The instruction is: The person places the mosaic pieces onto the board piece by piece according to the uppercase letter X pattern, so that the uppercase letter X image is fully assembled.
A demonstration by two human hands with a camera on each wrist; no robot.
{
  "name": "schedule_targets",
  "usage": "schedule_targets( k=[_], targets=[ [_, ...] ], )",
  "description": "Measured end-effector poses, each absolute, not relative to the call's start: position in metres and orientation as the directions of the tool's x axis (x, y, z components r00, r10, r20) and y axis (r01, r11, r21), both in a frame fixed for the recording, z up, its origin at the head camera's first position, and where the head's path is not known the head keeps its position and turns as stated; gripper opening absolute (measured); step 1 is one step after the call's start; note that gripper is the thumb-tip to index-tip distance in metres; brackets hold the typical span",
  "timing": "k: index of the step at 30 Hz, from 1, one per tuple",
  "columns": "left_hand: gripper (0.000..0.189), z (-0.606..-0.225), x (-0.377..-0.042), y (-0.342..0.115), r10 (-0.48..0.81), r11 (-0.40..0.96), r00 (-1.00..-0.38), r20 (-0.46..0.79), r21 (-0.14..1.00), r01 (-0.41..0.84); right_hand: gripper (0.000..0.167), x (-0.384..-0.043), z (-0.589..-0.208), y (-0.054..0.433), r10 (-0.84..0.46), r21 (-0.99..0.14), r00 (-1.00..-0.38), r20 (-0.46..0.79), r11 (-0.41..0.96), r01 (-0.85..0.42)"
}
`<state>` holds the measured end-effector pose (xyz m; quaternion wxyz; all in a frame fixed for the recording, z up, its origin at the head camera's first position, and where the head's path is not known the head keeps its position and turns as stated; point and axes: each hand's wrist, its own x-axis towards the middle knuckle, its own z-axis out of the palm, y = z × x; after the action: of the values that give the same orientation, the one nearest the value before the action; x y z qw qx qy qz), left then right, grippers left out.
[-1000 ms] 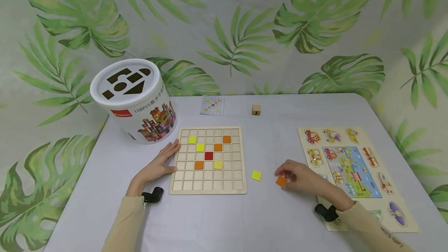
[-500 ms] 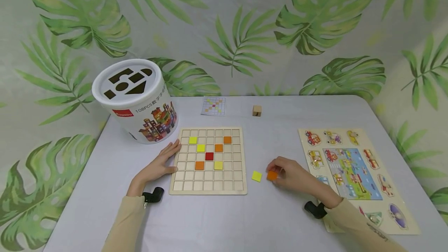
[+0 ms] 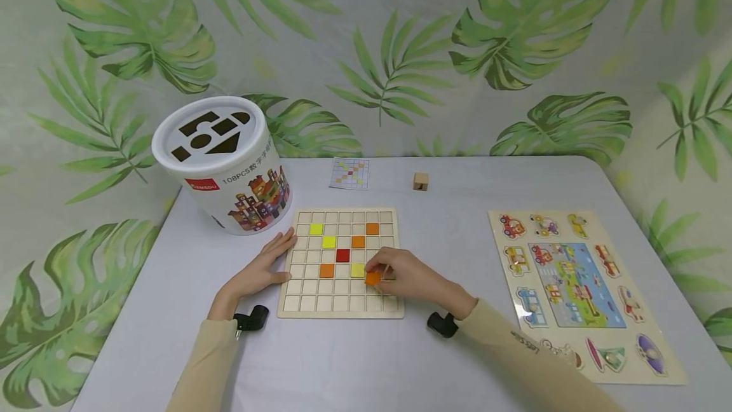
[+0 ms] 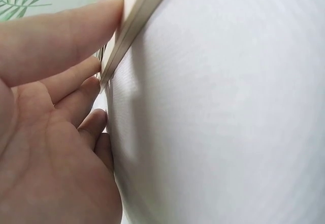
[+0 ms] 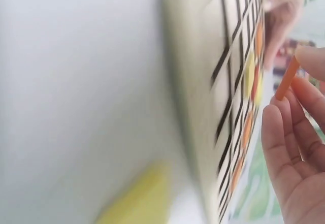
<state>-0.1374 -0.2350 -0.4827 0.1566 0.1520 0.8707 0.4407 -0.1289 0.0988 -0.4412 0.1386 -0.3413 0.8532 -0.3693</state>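
A wooden grid board (image 3: 309, 304) lies on the table with yellow and orange square tiles and one red tile (image 3: 342, 255) in its cells. My left hand (image 3: 255, 274) rests against the board's left edge, its fingers straight and the thumb touching the rim. Between the thumb and fingers of my right hand (image 3: 408, 278) is an orange tile (image 3: 373, 278), held above the board's right part, just beside a yellow tile (image 3: 357, 270). A loose yellow tile (image 5: 139, 198) shows on the table in the right wrist view; in the head view the right hand hides it.
Behind the board lie a small pattern card (image 3: 349, 173) and a wooden cube (image 3: 420, 181). A white bucket (image 3: 251, 189) with a slotted lid stands at the back left. On the right is a picture puzzle board (image 3: 583, 285), partly beside the right sleeve.
My right hand has carried the orange tile leftward from the table beside the puzzle board, past the loose yellow tile, to over the grid board. The left hand has stayed in place.
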Motion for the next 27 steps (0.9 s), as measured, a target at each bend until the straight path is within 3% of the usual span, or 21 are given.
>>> schedule_targets(
  k=[13, 20, 27],
  targets=[
    [0.074, -0.481, -0.137, -0.236, 0.417, 0.556, -0.899, -0.134, 0.82, 0.135, 0.018, -0.137, -0.454, 0.009, -0.766, -0.655, -0.643, 0.011, 0.48, -0.584],
    [0.073, -0.48, -0.137, -0.237, 0.427, 0.544, -0.897, -0.119, 0.826, 0.149, 0.017, -0.136, -0.455, -0.012, -0.778, -0.562, -0.628, 0.009, 0.516, -0.647],
    [0.074, -0.482, -0.137, -0.238, 0.43, 0.541, -0.895, -0.115, 0.827, 0.154, 0.017, -0.135, -0.457, -0.018, -0.769, -0.548, -0.639, 0.017, 0.527, -0.649]
  ],
)
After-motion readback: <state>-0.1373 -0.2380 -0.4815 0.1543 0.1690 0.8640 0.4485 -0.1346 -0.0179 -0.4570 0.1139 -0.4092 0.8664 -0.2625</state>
